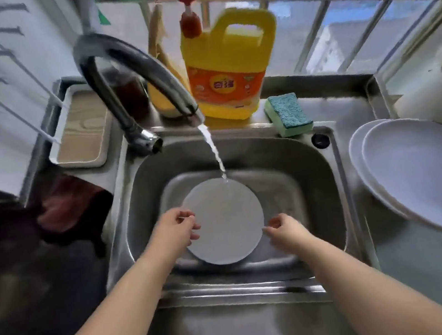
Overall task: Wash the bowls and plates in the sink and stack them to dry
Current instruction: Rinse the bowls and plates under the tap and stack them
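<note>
A round white plate (227, 221) is held inside the steel sink (313, 169), under the stream of water from the curved tap (126, 66). The water lands on the plate's far edge. My left hand (176, 229) grips the plate's left rim with curled fingers. My right hand (284, 228) pinches the rim at the lower right. Two white plates (431, 176) lie stacked, tilted, on the counter to the right of the sink.
A yellow detergent jug (229, 69) with a red pump stands behind the sink, beside a green and blue sponge (288, 113). A white tray (82, 132) sits at the back left. Window bars run along the back.
</note>
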`<state>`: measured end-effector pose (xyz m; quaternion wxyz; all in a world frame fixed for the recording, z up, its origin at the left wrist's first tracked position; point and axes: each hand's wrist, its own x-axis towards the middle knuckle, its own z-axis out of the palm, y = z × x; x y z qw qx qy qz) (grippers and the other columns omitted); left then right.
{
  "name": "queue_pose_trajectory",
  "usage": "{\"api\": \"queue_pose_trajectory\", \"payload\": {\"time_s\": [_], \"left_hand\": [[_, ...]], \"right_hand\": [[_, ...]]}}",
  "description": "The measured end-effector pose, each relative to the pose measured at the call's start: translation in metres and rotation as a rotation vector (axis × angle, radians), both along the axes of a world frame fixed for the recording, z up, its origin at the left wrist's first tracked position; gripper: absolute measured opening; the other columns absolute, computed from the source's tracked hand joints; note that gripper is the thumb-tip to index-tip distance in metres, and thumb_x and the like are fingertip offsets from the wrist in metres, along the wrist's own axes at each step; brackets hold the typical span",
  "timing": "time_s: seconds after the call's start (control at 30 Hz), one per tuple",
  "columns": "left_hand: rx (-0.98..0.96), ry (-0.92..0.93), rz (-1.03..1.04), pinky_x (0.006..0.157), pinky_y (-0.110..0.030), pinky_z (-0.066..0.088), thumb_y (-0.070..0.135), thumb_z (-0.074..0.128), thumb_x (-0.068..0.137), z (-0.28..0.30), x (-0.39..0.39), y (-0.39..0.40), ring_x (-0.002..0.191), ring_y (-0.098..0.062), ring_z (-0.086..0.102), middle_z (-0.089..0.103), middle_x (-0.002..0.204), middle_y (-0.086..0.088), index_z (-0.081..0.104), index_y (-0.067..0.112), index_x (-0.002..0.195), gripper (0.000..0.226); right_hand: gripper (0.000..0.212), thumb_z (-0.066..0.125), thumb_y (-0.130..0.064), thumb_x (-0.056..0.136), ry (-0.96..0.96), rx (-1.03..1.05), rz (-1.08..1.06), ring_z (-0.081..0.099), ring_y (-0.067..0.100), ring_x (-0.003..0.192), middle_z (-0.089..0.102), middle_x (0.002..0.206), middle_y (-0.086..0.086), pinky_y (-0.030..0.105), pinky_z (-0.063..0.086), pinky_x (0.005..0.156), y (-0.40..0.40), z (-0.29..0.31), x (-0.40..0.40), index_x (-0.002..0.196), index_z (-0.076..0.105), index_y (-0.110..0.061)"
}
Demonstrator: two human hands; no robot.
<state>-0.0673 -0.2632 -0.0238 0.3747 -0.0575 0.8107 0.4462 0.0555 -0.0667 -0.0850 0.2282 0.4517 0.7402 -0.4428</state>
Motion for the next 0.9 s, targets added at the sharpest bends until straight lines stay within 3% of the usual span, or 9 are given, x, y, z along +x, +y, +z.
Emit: {"api": "queue_pose_trajectory", "payload": {"time_s": [0.13,0.27,0.5,0.63,0.77,0.9], "left_hand": [[-0.022,0.005,0.037,0.066,-0.028,0.048,0.009,0.047,0.096,-0.017,-0.014,-0.021,0.069,-0.017,0.063,0.068,0.087,-0.007,0.060,0.011,0.104,0.015],[-0.020,0.007,0.054,0.060,-0.023,0.045,0.006,0.047,0.096,-0.030,-0.021,-0.027,0.062,-0.013,0.059,0.066,0.083,-0.005,0.058,0.012,0.100,0.013],[-0.001,-0.023,0.074,0.054,-0.019,0.044,0.003,0.046,0.096,-0.041,-0.029,-0.032,0.053,-0.009,0.059,0.065,0.077,-0.003,0.057,0.015,0.091,0.017],[-0.002,-0.013,0.066,0.048,-0.014,0.043,0.003,0.047,0.096,-0.036,-0.038,-0.037,0.058,-0.014,0.058,0.064,0.076,-0.003,0.056,0.014,0.089,0.016],[0.015,-0.041,0.071,0.043,-0.011,0.043,0.001,0.046,0.096,-0.027,-0.041,-0.041,0.059,-0.017,0.057,0.063,0.076,-0.007,0.056,0.015,0.084,0.021],[0.022,-0.073,0.048,0.045,-0.014,0.044,0.001,0.046,0.097,-0.020,-0.039,-0.045,0.059,-0.018,0.057,0.063,0.076,-0.008,0.056,0.012,0.089,0.017]], "right_hand": [[0.029,0.054,-0.025,0.093,-0.161,0.019,0.058,0.057,0.027,0.090,0.064,0.115,0.021,0.031,0.044,0.079,-0.005,-0.051,-0.016,0.110,0.061,-0.003],[0.036,0.052,-0.022,0.094,-0.221,0.048,-0.064,0.057,0.034,0.112,0.060,0.122,0.019,0.030,0.043,0.082,-0.014,-0.082,-0.029,0.122,0.056,0.001],[0.040,0.051,-0.025,0.094,-0.274,0.024,-0.179,0.059,0.036,0.111,0.062,0.121,0.020,0.034,0.048,0.087,-0.018,-0.097,-0.035,0.122,0.058,0.003],[0.037,0.052,-0.023,0.095,-0.192,0.035,-0.247,0.058,0.038,0.109,0.062,0.118,0.020,0.036,0.046,0.085,-0.019,-0.080,-0.036,0.121,0.057,0.003],[0.033,0.048,-0.019,0.095,-0.106,-0.016,-0.240,0.057,0.031,0.093,0.060,0.110,0.015,0.035,0.045,0.073,-0.020,-0.051,-0.035,0.123,0.052,-0.003],[0.020,0.045,-0.011,0.090,-0.056,-0.029,-0.223,0.054,0.024,0.068,0.059,0.083,0.011,0.028,0.041,0.056,-0.018,-0.018,-0.031,0.105,0.056,-0.004]]}}
